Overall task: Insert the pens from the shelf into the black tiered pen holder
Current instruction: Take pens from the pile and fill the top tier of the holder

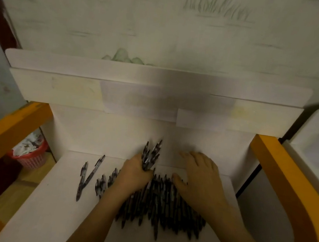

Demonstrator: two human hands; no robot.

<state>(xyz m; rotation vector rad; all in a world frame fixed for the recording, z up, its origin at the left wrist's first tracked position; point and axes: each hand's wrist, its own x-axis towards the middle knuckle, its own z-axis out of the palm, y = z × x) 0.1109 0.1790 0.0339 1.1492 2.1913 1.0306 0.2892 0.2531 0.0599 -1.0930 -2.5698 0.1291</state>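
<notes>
Shelf surface with pens, two hands, side rails and basket: positions.

A large heap of pens [164, 204] lies on the shelf [59, 209], at its middle and towards the right. The left hand [136, 175] rests at the heap's back left edge and grips a bundle of pens [150, 156] whose ends point away towards the back panel [113, 133]. The right hand [198, 178] lies on the heap's back right part, fingers spread. Left of the heap, a few pens [104, 184] lie just beside it; further left, two crossed pens [87, 176] lie apart. A rail [2, 133] flanks the shelf at left, another rail [281, 168] at right. A basket [31, 155] sits below, beyond the left rail.
</notes>
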